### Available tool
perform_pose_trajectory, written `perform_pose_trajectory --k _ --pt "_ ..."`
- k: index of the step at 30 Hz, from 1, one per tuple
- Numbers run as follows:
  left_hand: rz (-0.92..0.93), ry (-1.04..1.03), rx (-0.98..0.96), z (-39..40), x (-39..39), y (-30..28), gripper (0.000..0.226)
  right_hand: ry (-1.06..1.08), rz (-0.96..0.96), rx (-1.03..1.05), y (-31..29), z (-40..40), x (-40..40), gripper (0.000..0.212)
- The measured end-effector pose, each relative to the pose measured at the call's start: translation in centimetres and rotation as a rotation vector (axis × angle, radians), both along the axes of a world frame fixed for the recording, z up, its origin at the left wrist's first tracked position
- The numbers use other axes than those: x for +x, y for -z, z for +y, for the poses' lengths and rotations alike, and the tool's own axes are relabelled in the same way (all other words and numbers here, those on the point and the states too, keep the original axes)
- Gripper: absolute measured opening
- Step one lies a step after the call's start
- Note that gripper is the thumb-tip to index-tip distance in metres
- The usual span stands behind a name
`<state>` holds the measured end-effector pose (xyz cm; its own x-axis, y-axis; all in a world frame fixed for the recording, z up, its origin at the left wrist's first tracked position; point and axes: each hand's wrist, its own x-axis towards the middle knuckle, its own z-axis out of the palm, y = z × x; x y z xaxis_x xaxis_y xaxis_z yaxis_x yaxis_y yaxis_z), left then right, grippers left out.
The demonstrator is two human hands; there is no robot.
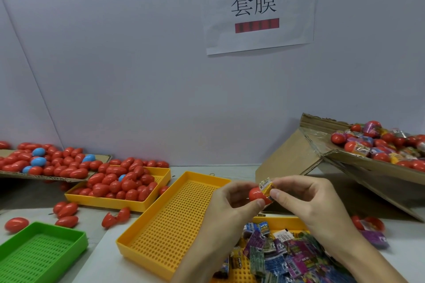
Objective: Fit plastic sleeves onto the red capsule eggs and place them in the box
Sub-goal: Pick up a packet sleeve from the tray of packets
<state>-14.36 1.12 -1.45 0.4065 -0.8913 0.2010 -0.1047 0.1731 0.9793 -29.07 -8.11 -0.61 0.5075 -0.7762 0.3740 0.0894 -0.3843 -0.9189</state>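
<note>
1. Left hand, lower centre of the frame: thumb and fingers pinch a red capsule egg, which is held above the near end of the empty yellow tray.
2. Right hand: fingertips pinch a printed plastic sleeve whose open mouth sits on the egg's right end, only partly over it.
3. Recommended technique: keep the sleeve mouth rounded, hold the egg steady, and draw the film evenly along its length; a skewed pull would likely wrinkle or jam it.
4. Loose sleeves, bottom right, lie heaped in a second yellow tray.
5. Cardboard box, right edge, already holds sleeved eggs; this egg goes there once covered.
6. Unsleeved eggs fill a tray at centre left.
</note>
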Motion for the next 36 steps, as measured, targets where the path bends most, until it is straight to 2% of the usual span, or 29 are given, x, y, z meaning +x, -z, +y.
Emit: perform_pose_trajectory --k 10,14,21,25,29,36 --pt "0.04 0.011 0.012 -0.09 -0.07 -0.04 0.02 -0.029 0.012 -0.017 0.01 -0.03 -0.06 0.013" --pt "0.057 0.008 0.0 -0.11 -0.08 -0.02 0.022 -0.057 0.019 -0.032 -0.06 -0.05 -0.02 0.028" --pt "0.083 0.039 -0.03 0.01 -0.03 -0.04 0.029 -0.044 0.042 -0.039 -0.01 -0.14 0.02 0.018" --pt "0.044 0.03 -0.035 0.05 -0.19 -0.1 0.025 -0.052 0.051 -0.05 -0.06 -0.08 0.08 0.013" --pt "0.019 0.008 -0.028 -0.03 -0.26 0.0 0.024 -0.044 0.009 -0.068 -0.28 0.26 0.15 0.023" --pt "0.008 0.0 -0.026 -0.11 -0.31 0.04 0.023 0.002 -0.054 -0.074 -0.55 0.79 0.4 0.021"
